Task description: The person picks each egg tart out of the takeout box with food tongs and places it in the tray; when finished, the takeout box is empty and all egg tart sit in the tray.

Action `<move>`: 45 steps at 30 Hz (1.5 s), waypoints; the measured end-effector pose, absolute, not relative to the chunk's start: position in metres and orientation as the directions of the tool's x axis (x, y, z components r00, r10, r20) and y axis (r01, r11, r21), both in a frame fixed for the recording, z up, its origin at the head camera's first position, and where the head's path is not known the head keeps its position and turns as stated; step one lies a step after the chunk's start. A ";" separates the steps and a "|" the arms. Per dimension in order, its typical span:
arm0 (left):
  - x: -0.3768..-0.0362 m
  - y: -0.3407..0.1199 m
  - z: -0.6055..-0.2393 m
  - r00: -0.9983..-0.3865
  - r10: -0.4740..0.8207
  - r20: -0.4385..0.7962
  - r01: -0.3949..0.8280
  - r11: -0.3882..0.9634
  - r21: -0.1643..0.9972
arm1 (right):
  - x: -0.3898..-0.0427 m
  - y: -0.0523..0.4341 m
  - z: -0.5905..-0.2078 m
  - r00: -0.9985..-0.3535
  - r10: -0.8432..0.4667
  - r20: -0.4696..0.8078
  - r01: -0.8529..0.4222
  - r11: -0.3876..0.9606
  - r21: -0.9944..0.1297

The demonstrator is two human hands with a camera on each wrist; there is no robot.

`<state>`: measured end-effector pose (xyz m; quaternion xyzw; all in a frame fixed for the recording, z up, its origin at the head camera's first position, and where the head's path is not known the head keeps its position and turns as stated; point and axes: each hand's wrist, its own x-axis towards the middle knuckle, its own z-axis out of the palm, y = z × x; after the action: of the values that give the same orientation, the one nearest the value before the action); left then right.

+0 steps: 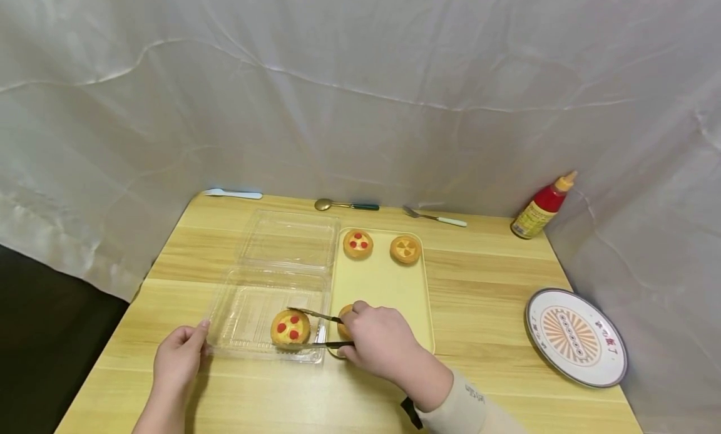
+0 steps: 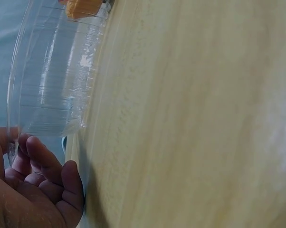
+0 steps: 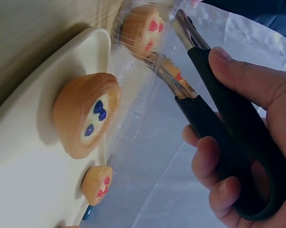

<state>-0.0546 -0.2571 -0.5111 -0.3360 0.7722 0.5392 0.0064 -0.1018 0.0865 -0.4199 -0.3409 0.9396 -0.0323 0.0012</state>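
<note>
Near the left front corner of the clear plastic container (image 1: 242, 309), my left hand (image 1: 179, 357) pinches its rim between thumb and fingers. My right hand (image 1: 383, 341) grips black-handled metal tongs (image 3: 214, 88). Their two arms reach over the container's right side, on either side of a tart with red toppings (image 1: 290, 327) inside it. In the right wrist view, that tart (image 3: 138, 33) sits low behind the clear wall, close to the tong tips. A blueberry-topped tart (image 3: 83, 114) lies on the yellow tray (image 1: 383, 290), largely hidden by my right hand in the head view.
On the tray's far end sit a red-topped tart (image 1: 358, 243) and an orange-topped tart (image 1: 405, 250). The container's lid (image 1: 290, 240) lies opened behind it. A fork (image 1: 436, 218), spoon (image 1: 346, 205), blue-handled fork (image 1: 233, 194), sauce bottle (image 1: 543, 206) and plate (image 1: 611, 371) stand around.
</note>
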 end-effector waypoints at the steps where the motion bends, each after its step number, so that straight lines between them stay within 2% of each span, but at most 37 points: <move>1: -0.055 -0.257 -0.511 -0.773 -0.514 -0.372 -0.526 0.191 0.829 | -0.102 0.087 -0.421 -0.764 -0.645 0.032 -0.645 0.761 -0.062; 27: -0.056 -0.254 -0.514 -0.781 -0.527 -0.334 -0.491 0.188 0.851 | -0.102 0.101 -0.428 -0.700 -0.663 0.265 -0.700 0.712 -0.065; 37: -0.055 -0.253 -0.516 -0.780 -0.535 -0.324 -0.485 0.191 0.853 | -0.098 0.112 -0.423 -0.699 -0.641 0.318 -0.697 0.710 -0.101; 45: -0.054 -0.254 -0.519 -0.773 -0.546 -0.324 -0.486 0.180 0.855 | -0.092 0.140 -0.415 -0.720 -0.598 0.352 -0.664 0.741 -0.100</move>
<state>-0.0542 -0.2541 -0.5187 -0.3360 0.7675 0.5452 -0.0273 -0.0918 0.1399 -0.4153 -0.3428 0.9207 -0.1104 -0.1503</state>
